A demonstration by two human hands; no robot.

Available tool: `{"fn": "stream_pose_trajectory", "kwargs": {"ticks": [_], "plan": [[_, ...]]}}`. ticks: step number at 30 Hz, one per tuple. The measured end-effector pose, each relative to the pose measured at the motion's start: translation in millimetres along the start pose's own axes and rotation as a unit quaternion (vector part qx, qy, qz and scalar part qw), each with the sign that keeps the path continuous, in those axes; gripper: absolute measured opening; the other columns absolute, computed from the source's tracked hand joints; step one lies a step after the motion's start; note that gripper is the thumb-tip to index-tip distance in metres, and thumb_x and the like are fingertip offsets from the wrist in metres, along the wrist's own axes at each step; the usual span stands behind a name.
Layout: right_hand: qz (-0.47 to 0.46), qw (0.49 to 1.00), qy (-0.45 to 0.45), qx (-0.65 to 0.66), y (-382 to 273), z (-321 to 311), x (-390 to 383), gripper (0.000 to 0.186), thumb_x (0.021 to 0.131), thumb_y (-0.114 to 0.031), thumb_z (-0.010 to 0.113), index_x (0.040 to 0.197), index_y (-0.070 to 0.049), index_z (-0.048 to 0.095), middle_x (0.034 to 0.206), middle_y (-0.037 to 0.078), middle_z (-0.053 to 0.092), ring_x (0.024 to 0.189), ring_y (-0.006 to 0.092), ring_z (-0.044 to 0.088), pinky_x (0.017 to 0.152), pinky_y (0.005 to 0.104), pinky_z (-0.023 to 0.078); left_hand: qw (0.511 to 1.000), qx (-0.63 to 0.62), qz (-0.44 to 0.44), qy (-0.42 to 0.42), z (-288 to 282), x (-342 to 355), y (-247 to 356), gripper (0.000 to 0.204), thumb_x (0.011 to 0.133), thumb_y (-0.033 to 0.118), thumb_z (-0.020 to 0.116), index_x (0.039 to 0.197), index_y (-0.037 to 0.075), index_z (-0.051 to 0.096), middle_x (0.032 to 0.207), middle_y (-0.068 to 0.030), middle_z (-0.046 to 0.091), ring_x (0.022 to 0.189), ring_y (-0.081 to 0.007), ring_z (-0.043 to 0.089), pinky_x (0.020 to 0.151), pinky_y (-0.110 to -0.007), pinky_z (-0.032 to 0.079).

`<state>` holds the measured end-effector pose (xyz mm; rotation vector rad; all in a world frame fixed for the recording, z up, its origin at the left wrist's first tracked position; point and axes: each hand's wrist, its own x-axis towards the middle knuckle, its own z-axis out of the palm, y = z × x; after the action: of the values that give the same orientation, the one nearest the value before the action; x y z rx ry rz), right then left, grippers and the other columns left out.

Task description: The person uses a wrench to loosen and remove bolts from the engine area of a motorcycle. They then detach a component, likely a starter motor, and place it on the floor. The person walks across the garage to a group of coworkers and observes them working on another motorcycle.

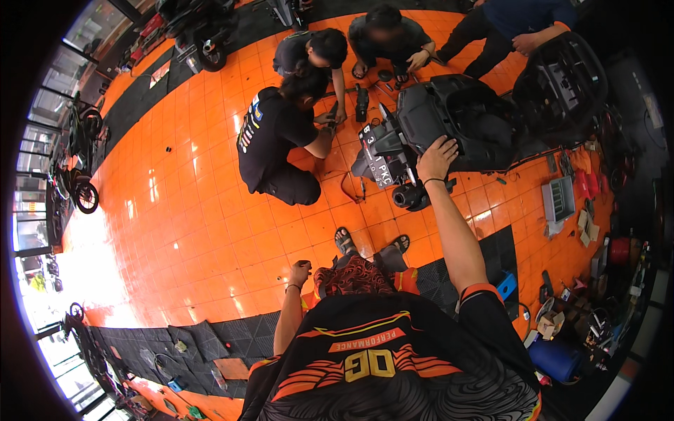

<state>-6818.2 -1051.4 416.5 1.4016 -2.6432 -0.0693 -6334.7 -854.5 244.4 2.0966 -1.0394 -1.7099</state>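
A black scooter [460, 119] stands at the upper right with its seat [565, 74] raised. My right arm reaches out to it, and my right hand [437, 158] lies on the rear body panel with the fingers spread flat. Below that hand are the rear wheel or exhaust area [411, 196] and a tilted number plate [379, 165]. My left hand [300, 272] hangs beside my left hip, its fingers curled in; nothing shows in it. The scooter's underside is hidden from this angle.
A crouching person in black [277, 144] and two others [309, 52], [386, 42] gather behind the scooter; another person [523, 28] stands beyond it. Small parts [361, 103] and a red cable [347, 188] lie on the orange tiles. At right are a grey tray [559, 198] and a blue drum [554, 360].
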Motion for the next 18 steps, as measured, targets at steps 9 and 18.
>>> {"fn": "stream_pose_trajectory", "kwargs": {"ticks": [9,18], "plan": [[-0.005,1.0,0.004,0.001,-4.8,-0.6,-0.3,0.091,0.084,-0.031,0.073,0.147,0.014,0.025,0.149,0.043,0.025,0.14,0.0539,0.03,0.118,0.0558,0.024,1.0,0.024,0.004,-0.01,-6.6,8.7,-17.1,0.034,0.088,0.023,0.064,0.11,-0.003,0.069,0.091,-0.0143,0.074,0.073,-0.0202,0.072,0.057,-0.031,0.054],[-0.004,1.0,-0.009,-0.002,-5.9,-5.1,-1.9,0.093,0.083,-0.033,0.074,0.147,0.013,0.024,0.15,0.043,0.024,0.141,0.0536,0.029,0.118,0.0555,0.023,0.999,0.041,-0.002,-0.024,-6.0,-1.1,-16.0,0.032,0.086,0.022,0.064,0.109,0.001,0.071,0.095,-0.0148,0.072,0.081,-0.022,0.07,0.063,-0.033,0.055]]}}
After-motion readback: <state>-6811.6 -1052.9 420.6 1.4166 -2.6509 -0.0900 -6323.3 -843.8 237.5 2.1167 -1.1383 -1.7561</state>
